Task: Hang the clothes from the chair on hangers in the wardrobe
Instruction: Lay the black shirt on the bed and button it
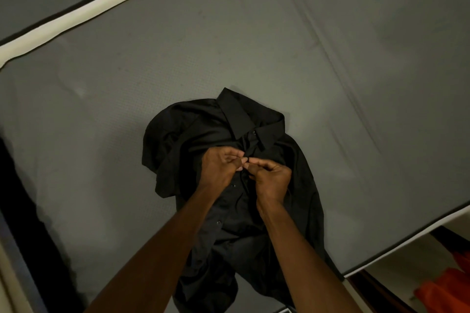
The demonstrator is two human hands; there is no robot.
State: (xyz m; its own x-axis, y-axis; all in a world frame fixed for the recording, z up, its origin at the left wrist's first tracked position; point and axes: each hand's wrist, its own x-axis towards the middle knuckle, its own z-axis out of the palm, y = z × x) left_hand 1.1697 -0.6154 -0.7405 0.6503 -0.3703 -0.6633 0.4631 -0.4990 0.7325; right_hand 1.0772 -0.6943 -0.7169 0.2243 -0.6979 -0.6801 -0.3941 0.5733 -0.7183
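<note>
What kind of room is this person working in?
Probably a bedroom. A black collared button-up shirt lies on a wide grey fabric surface with a cream edge, likely a bed or mattress, and orange cloth shows in an opening at the lower right, perhaps a wardrobe.

black shirt [269, 185] smooth cloth, faint sheen; grey mattress [330, 58] matt, textured fabric.

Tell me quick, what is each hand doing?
Left hand: pinching the shirt front by the buttons.
Right hand: pinching the shirt front too, fingertips meeting the left's.
</note>
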